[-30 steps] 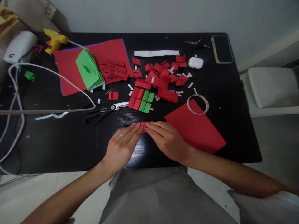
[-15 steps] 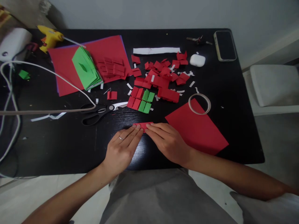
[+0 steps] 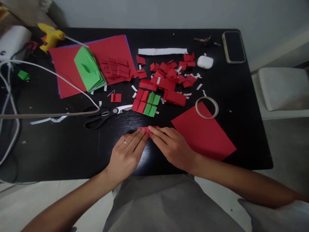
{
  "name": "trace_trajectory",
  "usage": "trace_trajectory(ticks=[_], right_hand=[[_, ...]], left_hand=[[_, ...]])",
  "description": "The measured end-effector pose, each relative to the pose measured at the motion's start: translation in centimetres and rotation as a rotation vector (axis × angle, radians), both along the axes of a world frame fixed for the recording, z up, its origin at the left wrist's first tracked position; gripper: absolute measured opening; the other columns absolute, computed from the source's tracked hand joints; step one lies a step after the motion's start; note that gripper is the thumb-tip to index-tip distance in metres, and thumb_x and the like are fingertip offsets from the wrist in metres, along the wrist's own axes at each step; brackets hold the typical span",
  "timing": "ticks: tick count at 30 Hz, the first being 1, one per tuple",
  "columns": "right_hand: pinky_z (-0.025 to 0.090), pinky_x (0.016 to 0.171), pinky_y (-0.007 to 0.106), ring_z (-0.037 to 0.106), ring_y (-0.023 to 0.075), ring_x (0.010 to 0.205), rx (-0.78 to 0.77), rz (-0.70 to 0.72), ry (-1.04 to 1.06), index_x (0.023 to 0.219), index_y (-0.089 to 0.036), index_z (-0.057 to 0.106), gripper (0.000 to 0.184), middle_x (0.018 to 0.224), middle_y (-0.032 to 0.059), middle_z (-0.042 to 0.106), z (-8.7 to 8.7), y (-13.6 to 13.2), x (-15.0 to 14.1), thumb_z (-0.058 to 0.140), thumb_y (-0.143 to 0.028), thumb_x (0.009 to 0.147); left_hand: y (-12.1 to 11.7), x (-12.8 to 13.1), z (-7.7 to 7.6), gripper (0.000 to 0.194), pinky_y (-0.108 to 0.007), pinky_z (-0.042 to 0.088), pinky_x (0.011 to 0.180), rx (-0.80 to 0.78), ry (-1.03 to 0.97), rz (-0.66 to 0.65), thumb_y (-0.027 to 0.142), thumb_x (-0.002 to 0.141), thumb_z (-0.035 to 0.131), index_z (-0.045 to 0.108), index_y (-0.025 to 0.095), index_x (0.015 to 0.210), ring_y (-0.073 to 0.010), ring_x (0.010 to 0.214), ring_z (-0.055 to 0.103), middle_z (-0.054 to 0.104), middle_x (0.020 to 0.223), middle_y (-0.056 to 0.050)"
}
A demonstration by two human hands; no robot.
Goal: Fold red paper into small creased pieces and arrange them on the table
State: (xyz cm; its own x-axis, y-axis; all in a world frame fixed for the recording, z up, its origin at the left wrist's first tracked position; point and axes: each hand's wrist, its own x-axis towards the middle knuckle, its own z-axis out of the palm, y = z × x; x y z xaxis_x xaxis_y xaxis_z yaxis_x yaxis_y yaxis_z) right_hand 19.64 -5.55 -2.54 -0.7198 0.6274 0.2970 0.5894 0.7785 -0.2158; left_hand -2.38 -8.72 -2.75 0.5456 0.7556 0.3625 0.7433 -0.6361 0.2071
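Observation:
Close to the table's front edge, a small folded red paper strip (image 3: 152, 128) lies on the black surface. The fingertips of my left hand (image 3: 127, 153), which wears a ring, hold down its left part, fingers close together. From the other side my right hand (image 3: 175, 148) is closed on the strip, its fingers extended across the right part. My fingers cover most of the strip, and both thumbs are hard to see. Just beyond it lie joined folded red pieces (image 3: 140, 101) and green pieces (image 3: 152, 103). A red paper sheet (image 3: 205, 135) lies beside my right hand.
Black scissors (image 3: 96, 119) lie left, near a white cable (image 3: 58, 74). Farther back are a yellow glue gun (image 3: 51, 35), green papers (image 3: 88, 69), and loose red pieces (image 3: 169, 74). A tape roll (image 3: 214, 112), earbud case (image 3: 205, 62), keys (image 3: 206, 40) and phone (image 3: 233, 46) are right.
A finger of my right hand has moved slightly left and forward along the strip. My left hand stays in place on the paper. The camera view has shifted a little.

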Motion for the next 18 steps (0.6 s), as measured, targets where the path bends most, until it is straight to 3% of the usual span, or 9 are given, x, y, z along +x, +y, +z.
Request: trace_trajectory(ticks=[10,18], right_hand=[[0.059,0.089,0.041,0.069,0.0268,0.108,0.025,-0.006,-0.024,0.114,-0.009,0.075,0.030,0.133,0.0144,0.076,0.4,0.2,-0.3,0.046,-0.006,0.107],[0.058,0.083,0.042,0.066,0.0273,0.102,0.060,-0.066,-0.011,0.116,-0.011,0.076,0.025,0.137,0.0055,0.075,-0.2,0.3,1.1,0.059,-0.004,0.100]], left_hand=[[0.0,0.6,0.3,0.039,-0.043,0.058,0.088,-0.031,0.084,0.040,0.009,0.106,0.044,0.061,0.012,0.141,-0.0302,0.122,0.072,0.068,0.145,-0.016],[0.1,0.8,0.7,0.033,-0.042,0.055,0.088,0.022,0.161,0.031,0.005,0.105,0.042,0.067,0.008,0.126,-0.0295,0.117,0.074,0.071,0.141,-0.020]])
